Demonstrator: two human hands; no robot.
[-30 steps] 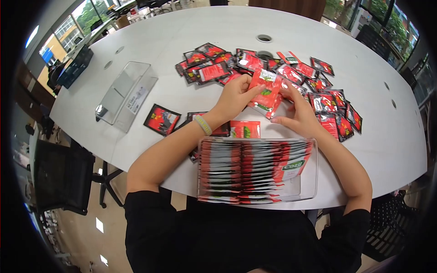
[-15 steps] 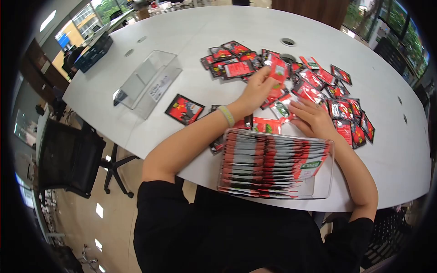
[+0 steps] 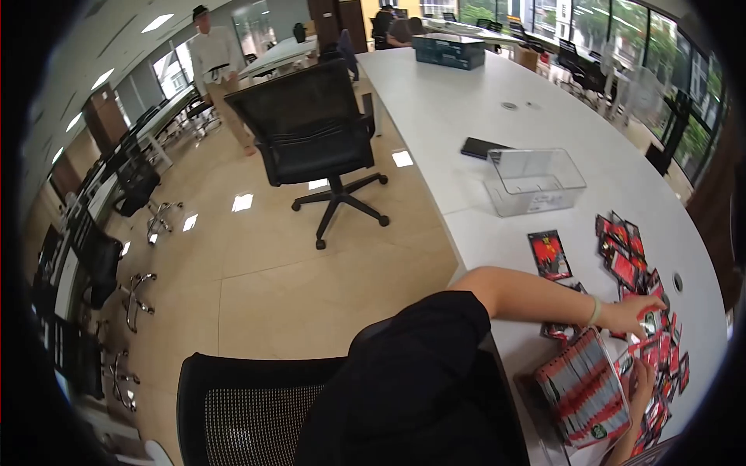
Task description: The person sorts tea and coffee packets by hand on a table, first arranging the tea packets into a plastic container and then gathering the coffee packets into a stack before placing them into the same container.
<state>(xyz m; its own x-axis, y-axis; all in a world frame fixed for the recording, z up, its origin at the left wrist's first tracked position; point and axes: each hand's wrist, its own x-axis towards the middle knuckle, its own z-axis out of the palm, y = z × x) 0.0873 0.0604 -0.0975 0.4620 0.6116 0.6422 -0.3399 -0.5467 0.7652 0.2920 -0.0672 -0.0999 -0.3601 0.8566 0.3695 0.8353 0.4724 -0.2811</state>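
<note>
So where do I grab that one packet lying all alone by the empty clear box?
Probably pinch the packet by its short edge nearest the person, coming down from above. It lies flat and thin on the table, so there is no side to wrap fingers around. It sits apart from the other packets, and the bare table around that edge leaves room for a thumb and finger.

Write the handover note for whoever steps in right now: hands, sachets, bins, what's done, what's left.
Left hand: stretched onto the loose sachets; grip unclear.
Right hand: beside the near bin, among sachets; grip unclear.
Done: near bin packed with a row of sachets.
Left: many sachets scattered on the table, one sachet lying apart; far clear bin empty.
</note>
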